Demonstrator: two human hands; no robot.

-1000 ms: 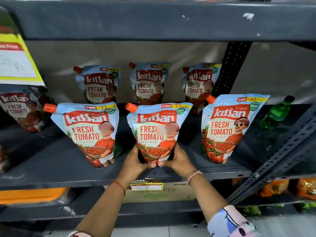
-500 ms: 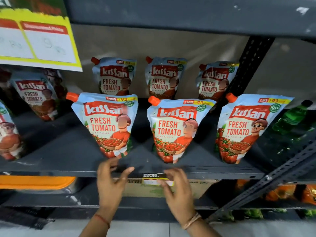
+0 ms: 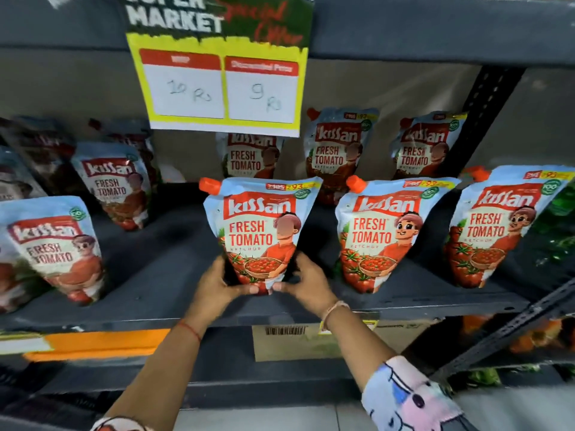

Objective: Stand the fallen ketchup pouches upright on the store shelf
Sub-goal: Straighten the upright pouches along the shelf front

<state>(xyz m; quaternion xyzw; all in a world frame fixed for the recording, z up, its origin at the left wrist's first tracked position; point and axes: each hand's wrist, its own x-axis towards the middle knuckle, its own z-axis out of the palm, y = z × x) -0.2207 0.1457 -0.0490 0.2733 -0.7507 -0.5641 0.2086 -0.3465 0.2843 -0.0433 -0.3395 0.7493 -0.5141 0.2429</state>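
Note:
A blue and red Kissan ketchup pouch (image 3: 259,225) with an orange cap stands upright at the front of the dark grey shelf (image 3: 155,309). My left hand (image 3: 217,283) grips its lower left side and my right hand (image 3: 306,281) its lower right side. Two more front-row pouches stand upright to the right, one (image 3: 382,231) next to it and another (image 3: 497,225) farther on. Several pouches stand behind in a back row. At the left, a pouch (image 3: 56,247) and one behind it (image 3: 113,185) lean, blurred.
A yellow and green price sign (image 3: 217,73) hangs from the upper shelf over the back row. A black perforated upright (image 3: 485,110) and a diagonal brace (image 3: 510,331) stand at the right. A cardboard box (image 3: 298,340) and an orange item (image 3: 93,343) sit on the lower shelf.
My view has shifted left along the shelf. Both hands, which were free below the shelf edge half a second ago, have risen and closed on the base of the left front pouch.

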